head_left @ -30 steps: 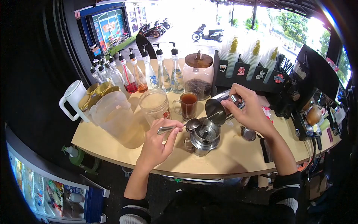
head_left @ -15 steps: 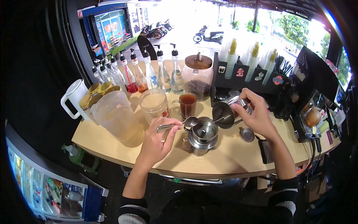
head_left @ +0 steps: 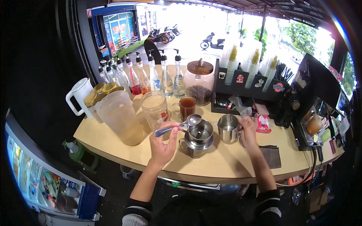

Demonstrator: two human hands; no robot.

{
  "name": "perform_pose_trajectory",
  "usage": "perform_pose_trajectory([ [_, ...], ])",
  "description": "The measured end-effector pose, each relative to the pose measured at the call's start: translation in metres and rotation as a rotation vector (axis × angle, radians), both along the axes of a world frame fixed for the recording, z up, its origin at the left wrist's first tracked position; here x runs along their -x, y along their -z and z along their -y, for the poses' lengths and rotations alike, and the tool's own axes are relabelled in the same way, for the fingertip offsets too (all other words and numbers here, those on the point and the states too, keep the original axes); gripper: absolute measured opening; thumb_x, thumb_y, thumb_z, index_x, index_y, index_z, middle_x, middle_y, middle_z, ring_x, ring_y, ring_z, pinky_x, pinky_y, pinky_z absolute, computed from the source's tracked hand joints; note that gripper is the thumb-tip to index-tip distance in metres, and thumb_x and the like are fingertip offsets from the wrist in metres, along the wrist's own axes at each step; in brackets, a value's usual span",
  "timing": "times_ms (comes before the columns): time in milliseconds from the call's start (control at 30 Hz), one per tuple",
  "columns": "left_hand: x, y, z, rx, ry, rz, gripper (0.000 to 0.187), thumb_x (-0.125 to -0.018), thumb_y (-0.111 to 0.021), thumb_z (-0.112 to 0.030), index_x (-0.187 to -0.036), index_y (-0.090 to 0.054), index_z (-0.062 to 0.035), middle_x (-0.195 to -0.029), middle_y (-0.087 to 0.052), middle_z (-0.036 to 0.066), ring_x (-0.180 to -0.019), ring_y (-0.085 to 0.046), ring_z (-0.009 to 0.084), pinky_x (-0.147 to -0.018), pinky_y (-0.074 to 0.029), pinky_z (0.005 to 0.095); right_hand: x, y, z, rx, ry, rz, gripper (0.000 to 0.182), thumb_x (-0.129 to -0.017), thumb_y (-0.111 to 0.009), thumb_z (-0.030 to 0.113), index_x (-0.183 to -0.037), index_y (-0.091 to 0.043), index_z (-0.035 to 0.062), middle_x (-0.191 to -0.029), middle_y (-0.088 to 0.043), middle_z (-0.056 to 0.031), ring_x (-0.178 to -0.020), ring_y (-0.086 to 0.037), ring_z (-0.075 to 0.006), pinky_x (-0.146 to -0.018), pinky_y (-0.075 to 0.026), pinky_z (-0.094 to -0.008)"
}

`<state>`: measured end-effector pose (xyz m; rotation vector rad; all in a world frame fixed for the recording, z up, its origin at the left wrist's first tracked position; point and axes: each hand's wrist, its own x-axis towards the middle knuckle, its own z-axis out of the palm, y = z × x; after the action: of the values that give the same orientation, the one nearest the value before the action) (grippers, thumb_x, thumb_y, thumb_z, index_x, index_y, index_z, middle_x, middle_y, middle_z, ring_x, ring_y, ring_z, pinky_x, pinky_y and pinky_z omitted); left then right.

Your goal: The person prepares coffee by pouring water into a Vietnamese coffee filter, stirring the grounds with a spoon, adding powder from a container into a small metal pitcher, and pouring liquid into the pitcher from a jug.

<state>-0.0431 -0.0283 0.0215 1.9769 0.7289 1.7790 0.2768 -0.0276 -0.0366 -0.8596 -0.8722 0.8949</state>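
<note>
My left hand [head_left: 163,147] pinches the handle of a metal spoon [head_left: 194,119], whose bowl hovers at the rim of a metal drip coffee filter [head_left: 200,132]. The filter sits on a small glass mug [head_left: 196,153] near the counter's front edge. To its right, my right hand [head_left: 247,132] is closed at the handle side of a stainless steel milk pitcher [head_left: 227,130], which is upright, close to or on the counter. Behind the filter stands a glass mug of brown drink [head_left: 187,109]. A lidless clear jar [head_left: 154,109] is beyond my left hand.
A large cloudy plastic jug [head_left: 118,118] and a white pitcher [head_left: 80,98] stand left. Pump bottles [head_left: 166,81] and a wooden-lidded jar [head_left: 200,83] line the back. Right are a black cup holder [head_left: 249,81], a red packet [head_left: 263,124], a dark cloth [head_left: 270,156] and an espresso machine [head_left: 313,113].
The milk pitcher has gone from tilted over the filter to upright at its right, lowered by my right hand. The spoon has shifted slightly, staying by the filter's rim.
</note>
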Motion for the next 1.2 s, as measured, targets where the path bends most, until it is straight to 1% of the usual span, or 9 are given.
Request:
perform_pose_trajectory([
  [300, -0.021, 0.017, 0.021, 0.186, 0.054, 0.199, 0.015, -0.095, -0.051, -0.006, -0.102, -0.059, 0.0041, -0.091, -0.065, 0.012, -0.086, -0.063, 0.0158, -0.079, -0.049, 0.0287, 0.018, 0.068, -0.021, 0.009, -0.034, -0.149, 0.025, -0.094, -0.059, 0.018, -0.076, -0.045, 0.0094, -0.065, -0.049, -0.0019, -0.057, -0.053, -0.014, -0.059, -0.042, -0.0264],
  [433, -0.022, 0.022, 0.04, 0.176, 0.016, 0.203, 0.016, -0.095, -0.05, -0.006, -0.102, -0.059, 0.0045, -0.092, -0.064, 0.013, -0.087, -0.062, 0.0163, -0.08, -0.048, 0.0287, 0.025, 0.07, -0.019, 0.02, -0.022, -0.103, 0.025, -0.094, -0.059, 0.018, -0.076, -0.044, 0.0092, -0.068, -0.053, -0.0021, -0.061, -0.054, -0.0122, -0.061, -0.043, -0.0263],
  [533, -0.025, 0.031, 0.059, 0.091, 0.012, 0.201, 0.015, -0.093, -0.051, -0.004, -0.102, -0.06, 0.0043, -0.091, -0.064, 0.013, -0.082, -0.061, 0.0175, -0.077, -0.048, 0.029, 0.025, 0.074, -0.016, 0.108, 0.028, 0.192, 0.019, -0.096, -0.058, 0.021, -0.085, -0.049, 0.008, -0.076, -0.055, -0.0009, -0.07, -0.053, -0.0074, -0.066, -0.043, -0.0229],
  [633, -0.042, 0.031, 0.079, 0.081, 0.082, 0.165, 0.014, -0.092, -0.053, -0.003, -0.1, -0.061, 0.0038, -0.09, -0.065, 0.014, -0.081, -0.061, 0.0189, -0.076, -0.049, 0.0296, 0.021, 0.077, -0.012, 0.077, 0.051, 0.188, 0.015, -0.096, -0.056, 0.021, -0.091, -0.051, 0.0077, -0.079, -0.055, 0.0008, -0.073, -0.052, -0.0059, -0.068, -0.042, -0.0214],
  [767, -0.079, 0.024, 0.085, 0.137, 0.181, -0.096, 0.012, -0.09, -0.055, -0.003, -0.098, -0.062, 0.0029, -0.091, -0.066, 0.013, -0.082, -0.062, 0.0214, -0.076, -0.049, 0.032, -0.014, 0.046, 0.023, -0.025, 0.318, 0.414, 0.015, -0.095, -0.057, 0.019, -0.1, -0.053, 0.0065, -0.084, -0.054, 0.0023, -0.077, -0.05, -0.006, -0.069, -0.041, -0.0207],
  [833, -0.11, 0.031, 0.073, 0.005, 0.202, -0.107, 0.014, -0.093, -0.053, -0.007, -0.095, -0.064, 0.0015, -0.086, -0.066, 0.011, -0.08, -0.063, 0.0197, -0.076, -0.049, 0.0311, -0.037, 0.04, 0.046, -0.075, 0.396, 0.437, 0.014, -0.095, -0.058, 0.018, -0.101, -0.052, 0.0063, -0.085, -0.052, 0.0024, -0.077, -0.048, -0.0056, -0.068, -0.039, -0.0217],
  [900, -0.139, 0.043, 0.061, 0.001, 0.247, -0.274, 0.012, -0.092, -0.055, -0.006, -0.097, -0.064, -0.0004, -0.089, -0.066, 0.013, -0.082, -0.064, 0.0254, -0.077, -0.049, 0.0333, -0.06, 0.047, 0.067, -0.093, 0.436, 0.409, 0.015, -0.094, -0.058, 0.016, -0.102, -0.05, 0.0061, -0.094, -0.053, -0.001, -0.086, -0.05, -0.0095, -0.075, -0.042, -0.0246],
  [1033, -0.186, 0.069, 0.03, -0.161, 0.284, -0.555, 0.018, -0.087, -0.059, -0.007, -0.105, -0.062, -0.0033, -0.095, -0.063, 0.013, -0.089, -0.06, 0.0297, -0.08, -0.046, 0.0391, -0.068, 0.069, 0.093, -0.057, 0.543, 0.524, 0.007, -0.092, -0.057, 0.007, -0.095, -0.051, 0.0032, -0.094, -0.052, -0.0047, -0.082, -0.049, -0.0108, -0.072, -0.042, -0.0247],
  [1200, -0.219, 0.098, 0.018, -0.347, 0.232, -0.739, 0.03, -0.074, -0.061, -0.006, -0.103, -0.064, -0.0091, -0.089, -0.061, 0.007, -0.093, -0.059, 0.0241, -0.085, -0.042, 0.0384, -0.058, 0.061, 0.097, -0.192, 0.626, 0.797, 0.007, -0.088, -0.057, 0.002, -0.091, -0.052, -0.0006, -0.091, -0.051, -0.0091, -0.074, -0.051, -0.0161, -0.066, -0.042, -0.0255],
])
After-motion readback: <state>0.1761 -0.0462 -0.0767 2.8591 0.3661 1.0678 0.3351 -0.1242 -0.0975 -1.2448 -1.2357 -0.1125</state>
